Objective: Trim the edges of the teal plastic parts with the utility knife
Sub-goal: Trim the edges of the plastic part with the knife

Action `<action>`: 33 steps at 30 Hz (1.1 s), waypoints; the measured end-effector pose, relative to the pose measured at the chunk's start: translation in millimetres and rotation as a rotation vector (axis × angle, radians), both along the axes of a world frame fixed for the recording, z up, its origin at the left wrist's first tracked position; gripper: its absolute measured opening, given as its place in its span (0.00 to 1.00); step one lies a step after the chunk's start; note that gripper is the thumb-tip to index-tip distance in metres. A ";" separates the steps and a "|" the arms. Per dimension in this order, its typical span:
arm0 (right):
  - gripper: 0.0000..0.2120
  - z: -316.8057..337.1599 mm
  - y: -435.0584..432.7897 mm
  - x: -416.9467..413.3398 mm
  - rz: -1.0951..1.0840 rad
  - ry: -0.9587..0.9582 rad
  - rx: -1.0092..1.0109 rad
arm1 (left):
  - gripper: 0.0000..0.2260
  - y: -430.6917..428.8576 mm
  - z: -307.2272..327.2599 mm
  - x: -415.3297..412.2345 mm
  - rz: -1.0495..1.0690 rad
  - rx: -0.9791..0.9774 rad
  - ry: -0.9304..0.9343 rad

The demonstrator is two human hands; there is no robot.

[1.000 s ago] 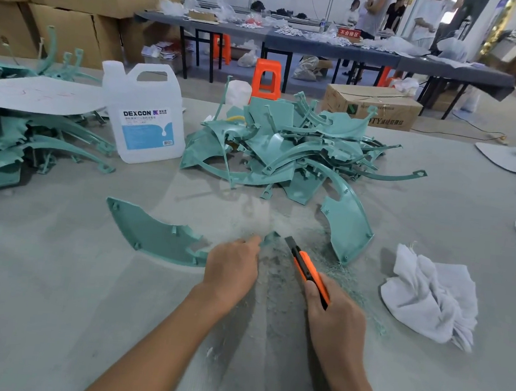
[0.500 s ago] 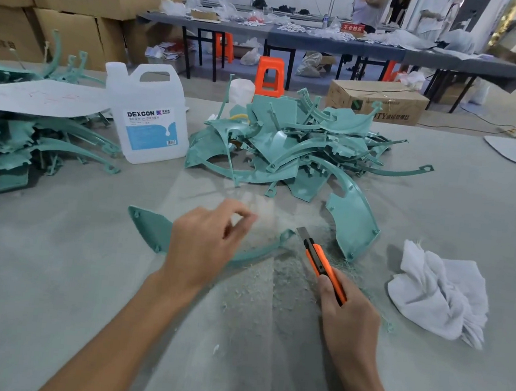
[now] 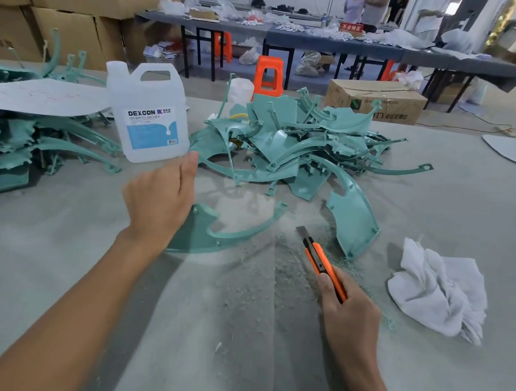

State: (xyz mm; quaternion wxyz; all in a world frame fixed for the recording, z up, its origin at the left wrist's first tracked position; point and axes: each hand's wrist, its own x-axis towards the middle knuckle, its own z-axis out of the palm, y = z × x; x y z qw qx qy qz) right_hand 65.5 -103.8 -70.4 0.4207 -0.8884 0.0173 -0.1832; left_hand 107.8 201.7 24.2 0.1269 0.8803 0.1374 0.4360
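Note:
A curved teal plastic part lies on the grey table in front of me, its thin tip pointing right toward the pile. My left hand covers the part's wide left end and holds it there; its fingers are hidden behind the hand, the thumb sticks up. My right hand grips an orange utility knife, blade out and pointing up-left, a short way right of the part and not touching it. A tangled pile of teal parts sits behind. Another teal part lies right of the blade.
A white DEXCON jug stands just beyond my left hand. More teal parts are stacked at the left under a white sheet. A crumpled white cloth lies right. Plastic shavings litter the table around the knife.
My left hand rose off the part, went left and up, and now holds its wide end; the part has turned, its tip swinging up. The knife pulled back slightly to the right.

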 end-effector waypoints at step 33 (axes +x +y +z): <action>0.07 6.8 -1.0 -4.2 0.085 0.048 0.252 | 0.11 -28.4 -88.0 -87.0 -0.560 -0.902 0.296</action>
